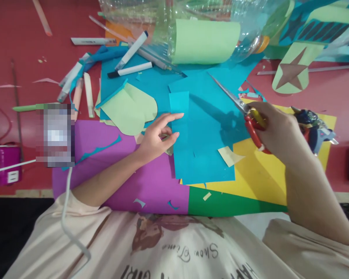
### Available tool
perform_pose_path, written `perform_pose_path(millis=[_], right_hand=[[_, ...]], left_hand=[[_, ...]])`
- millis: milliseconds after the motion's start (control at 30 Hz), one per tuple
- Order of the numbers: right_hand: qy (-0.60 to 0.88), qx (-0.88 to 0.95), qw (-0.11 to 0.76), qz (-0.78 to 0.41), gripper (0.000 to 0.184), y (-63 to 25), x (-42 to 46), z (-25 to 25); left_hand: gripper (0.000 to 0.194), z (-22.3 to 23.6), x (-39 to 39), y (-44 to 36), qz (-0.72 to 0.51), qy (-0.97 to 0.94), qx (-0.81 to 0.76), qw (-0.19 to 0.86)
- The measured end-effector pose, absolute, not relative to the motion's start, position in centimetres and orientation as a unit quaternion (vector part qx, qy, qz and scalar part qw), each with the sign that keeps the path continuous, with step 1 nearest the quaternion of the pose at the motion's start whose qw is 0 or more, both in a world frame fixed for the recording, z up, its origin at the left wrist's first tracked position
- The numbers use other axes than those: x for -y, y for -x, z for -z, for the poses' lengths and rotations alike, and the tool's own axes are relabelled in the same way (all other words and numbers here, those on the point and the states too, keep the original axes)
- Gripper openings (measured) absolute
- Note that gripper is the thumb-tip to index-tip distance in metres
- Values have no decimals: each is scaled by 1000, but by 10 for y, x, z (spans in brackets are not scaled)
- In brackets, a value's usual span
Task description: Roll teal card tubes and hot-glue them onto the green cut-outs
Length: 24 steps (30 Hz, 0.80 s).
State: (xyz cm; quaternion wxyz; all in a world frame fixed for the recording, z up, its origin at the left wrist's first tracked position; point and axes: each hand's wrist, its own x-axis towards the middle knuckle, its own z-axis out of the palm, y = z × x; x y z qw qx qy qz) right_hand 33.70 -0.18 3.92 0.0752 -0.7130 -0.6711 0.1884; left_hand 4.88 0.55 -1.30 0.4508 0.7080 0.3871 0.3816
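Note:
My right hand (pixel 275 130) grips a pair of scissors (pixel 235 101) by its red and yellow handles, the blades pointing up and left above the blue paper. Over the left edge of a blue paper sheet (pixel 203 155) hovers my left hand (pixel 159 135), index finger and thumb stretched out and apart; whether the fingertips touch the sheet I cannot tell. Up and left of that hand lies a rounded light green paper cut-out (pixel 130 110) with a blue strip along one edge. A small cream scrap (pixel 230 155) rests on the blue sheet's right edge.
Purple paper (pixel 104 139), yellow paper (pixel 261 176) and green paper (pixel 215 203) cover the near table. Several markers (pixel 133 50) lie at the back left. A clear plastic bottle (pixel 247 48) wrapped in green paper lies behind. A glue gun (pixel 317 133) sits at right.

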Motion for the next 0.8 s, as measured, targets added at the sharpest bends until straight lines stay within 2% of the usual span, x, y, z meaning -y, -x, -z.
perform_pose_path(millis=[133,300,433,700,800], right_hand=[[666,690,106,-263,37,-347,18,-47],[592,779,29,-206,50,-353,29,-58],[568,789,-21,-235,52,-357,30,-60],[531,802,-40,-269,56,-350,28,-50],[521,813,-29,-260,63,-344,26,-48]], left_hand=[[37,16,-5,-47,-389,-717,-374,441],[42,18,-2,-45,-397,-728,-343,440],[44,20,-2,-45,-403,-733,-335,433],[49,18,0,-47,-394,-750,-301,438],[49,18,2,-46,-386,-761,-301,426]])
